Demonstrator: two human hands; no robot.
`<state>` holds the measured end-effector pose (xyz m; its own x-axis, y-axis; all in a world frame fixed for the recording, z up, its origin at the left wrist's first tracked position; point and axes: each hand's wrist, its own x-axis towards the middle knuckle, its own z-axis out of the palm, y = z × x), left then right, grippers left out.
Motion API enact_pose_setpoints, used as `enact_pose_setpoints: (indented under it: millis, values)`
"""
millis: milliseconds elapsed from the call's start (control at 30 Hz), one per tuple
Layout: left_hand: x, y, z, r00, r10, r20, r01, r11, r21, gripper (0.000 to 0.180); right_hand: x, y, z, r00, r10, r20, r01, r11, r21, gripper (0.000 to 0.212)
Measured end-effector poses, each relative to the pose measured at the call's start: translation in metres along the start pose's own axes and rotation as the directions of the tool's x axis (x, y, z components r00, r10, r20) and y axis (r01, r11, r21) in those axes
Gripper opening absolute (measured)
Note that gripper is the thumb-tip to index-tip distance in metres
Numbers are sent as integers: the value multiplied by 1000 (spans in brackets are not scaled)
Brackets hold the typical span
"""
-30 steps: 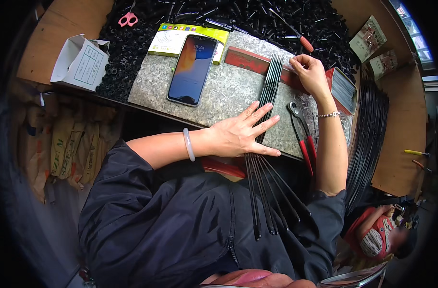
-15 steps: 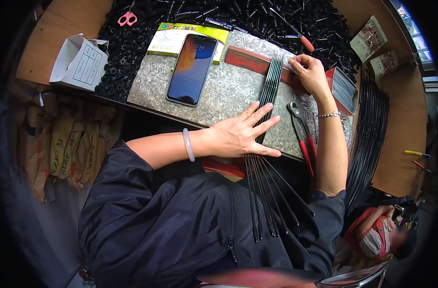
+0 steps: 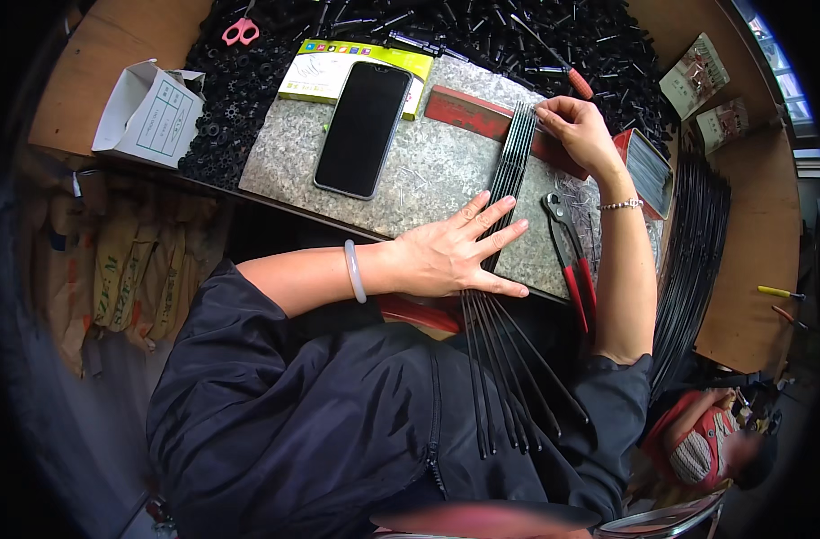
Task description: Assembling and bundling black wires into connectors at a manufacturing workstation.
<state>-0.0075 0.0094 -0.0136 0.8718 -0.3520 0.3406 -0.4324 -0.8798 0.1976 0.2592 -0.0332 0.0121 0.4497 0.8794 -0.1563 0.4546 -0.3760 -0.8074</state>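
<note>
A fan of thin black rods [image 3: 515, 157], which look like umbrella ribs, lies across a speckled stone slab [image 3: 275, 171]. Their far ends rest over a worn red metal bar [image 3: 468, 110], and the near ends spread out over my lap. My left hand [image 3: 446, 256] presses flat on the rods at the slab's near edge, fingers spread. At their far tips, my right hand [image 3: 582, 133] pinches with thumb and forefinger; what sits in the pinch is too small to make out. Red-handled pliers [image 3: 567, 247] lie beside the rods, below my right wrist.
A phone [image 3: 360, 130] lies on the slab by a green-white box [image 3: 324, 70]. Black parts [image 3: 482, 22] heap behind, with pink scissors [image 3: 241, 32] and a red-handled tool [image 3: 579, 83]. Right are a tin of thin pins [image 3: 648, 171], more black rods [image 3: 693, 242] and a co-worker [image 3: 702, 440].
The phone's screen has gone dark. My right hand has shifted very slightly toward the rods' tips; my left hand stays pressed on them.
</note>
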Motion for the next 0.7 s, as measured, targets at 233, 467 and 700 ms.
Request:
enact_pose_setpoints:
  millis: [233,467,700]
  values:
    - [1,0,-1,1000,9,14,-10,1000,24,70,2,-6,-2,997,-54,54,57,997,-54,17]
    - [0,0,-2,1000,0,-4,0,1000,18,73,3,-8,2,997,-52,56,51,999,11,18]
    - [2,2,-1,1000,-2,17,1,1000,29,77,-5,-7,-8,872,-349,-343,356,933,-44,22]
